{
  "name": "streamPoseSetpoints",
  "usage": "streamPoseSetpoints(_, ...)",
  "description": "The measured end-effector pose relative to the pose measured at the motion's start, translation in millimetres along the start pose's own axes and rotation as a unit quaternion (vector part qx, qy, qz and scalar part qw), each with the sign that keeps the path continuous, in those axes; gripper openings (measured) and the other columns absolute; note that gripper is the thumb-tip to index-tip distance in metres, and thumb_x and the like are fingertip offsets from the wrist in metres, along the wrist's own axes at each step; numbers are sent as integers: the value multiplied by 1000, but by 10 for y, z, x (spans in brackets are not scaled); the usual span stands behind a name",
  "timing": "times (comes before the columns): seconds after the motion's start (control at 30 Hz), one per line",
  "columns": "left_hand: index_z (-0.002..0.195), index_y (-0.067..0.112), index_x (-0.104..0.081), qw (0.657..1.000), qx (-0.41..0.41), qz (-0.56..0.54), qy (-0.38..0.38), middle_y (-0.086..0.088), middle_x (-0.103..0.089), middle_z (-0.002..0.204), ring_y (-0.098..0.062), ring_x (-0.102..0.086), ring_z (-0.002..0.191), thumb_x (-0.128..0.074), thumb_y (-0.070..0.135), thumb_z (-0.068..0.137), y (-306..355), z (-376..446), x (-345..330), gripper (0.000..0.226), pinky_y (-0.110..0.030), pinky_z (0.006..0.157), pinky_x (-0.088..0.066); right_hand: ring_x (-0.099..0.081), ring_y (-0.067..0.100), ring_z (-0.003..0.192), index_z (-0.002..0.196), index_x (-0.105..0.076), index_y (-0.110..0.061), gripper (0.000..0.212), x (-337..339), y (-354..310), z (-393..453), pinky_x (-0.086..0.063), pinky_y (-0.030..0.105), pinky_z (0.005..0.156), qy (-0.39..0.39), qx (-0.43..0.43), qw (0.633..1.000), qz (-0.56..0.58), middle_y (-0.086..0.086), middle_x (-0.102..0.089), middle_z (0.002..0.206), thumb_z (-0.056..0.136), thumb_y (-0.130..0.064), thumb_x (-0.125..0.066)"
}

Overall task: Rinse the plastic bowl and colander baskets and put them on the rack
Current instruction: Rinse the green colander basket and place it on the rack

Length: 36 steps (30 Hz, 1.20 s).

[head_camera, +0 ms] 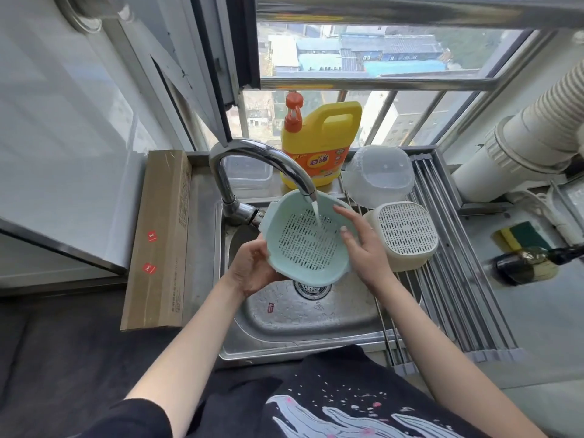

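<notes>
Steel sink (331,317) below, roll-up rack (458,279) lying over its right side. Yellow soap jug (319,143) behind the curved tap (252,159). Upside down on the rack: clear plastic bowl (379,175), then cream colander basket (407,235) in front of it. Over the sink, under running water: pale green colander basket (303,238), slotted bottom, tilted, open side facing up and toward the person. Left hand (252,267) gripping its lower rim; right hand (360,245) spread against its right rim.

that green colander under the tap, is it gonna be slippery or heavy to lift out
The green colander is probably light: the left hand props it alone, tilted. Water from the faucet should drain through its slots, adding little weight. Its wet, smooth plastic may be slippery, so the right hand steadying the rim seems sensible.
</notes>
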<state>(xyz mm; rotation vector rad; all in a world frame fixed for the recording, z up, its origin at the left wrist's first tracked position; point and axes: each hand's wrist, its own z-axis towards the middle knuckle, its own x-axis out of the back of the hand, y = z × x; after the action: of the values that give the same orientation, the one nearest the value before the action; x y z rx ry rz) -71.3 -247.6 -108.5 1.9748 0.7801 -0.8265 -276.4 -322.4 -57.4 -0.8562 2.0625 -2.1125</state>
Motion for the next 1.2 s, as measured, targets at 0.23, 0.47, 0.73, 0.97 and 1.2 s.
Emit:
streamPoseSetpoints(0.23, 134, 18, -41, 997, 16, -73, 31, -18, -43, 139, -42, -45, 124, -50, -14, 50, -121, 39, 38, 90, -62, 76, -53, -28, 0, 140, 116, -64, -40, 66, 114, -173, 76, -23, 25, 115, -81, 3, 994, 77, -4, -40, 149, 86, 15, -43)
streamPoseSetpoints(0.47, 146, 15, -32, 992, 58, -53, 103, -25, -37, 146, -49, -48, 116, -25, -25, 76, -169, 118, 18, 81, -66, 67, -53, -26, 6, 143, 118, -64, -31, 57, 153, -348, 118, -18, 30, 117, -130, -16, 984, 121, -1, -41, 149, 85, 13, -48)
streamPoseSetpoints(0.73, 130, 7, -43, 975, 75, 24, 209, -19, -61, 113, -34, -63, 97, -46, 0, 96, -157, 304, -218, 35, -50, 63, -58, -35, 5, 138, 124, -61, -28, 41, 115, -352, 205, -29, 37, 116, -53, 14, 995, 79, -3, -49, 143, 90, -4, -60)
streamPoseSetpoints(0.97, 115, 0, -51, 944, 74, 114, 300, -13, -63, 95, -30, -66, 84, -63, -5, 84, -94, 571, -419, 33, -44, 60, -61, -39, 7, 135, 134, -49, -32, 53, 77, -360, 264, -33, 25, 111, 20, 13, 999, -22, -8, -47, 144, 90, -2, -54)
streamPoseSetpoints(1.2, 121, 5, -54, 935, 21, 55, 349, -17, -66, 111, -35, -67, 98, -75, 35, 79, -208, 798, -539, 56, -54, 85, -55, -37, 24, 139, 136, -47, -25, 59, 25, -409, 312, -38, 41, 110, 81, 68, 983, -149, 4, -46, 146, 86, 7, -48)
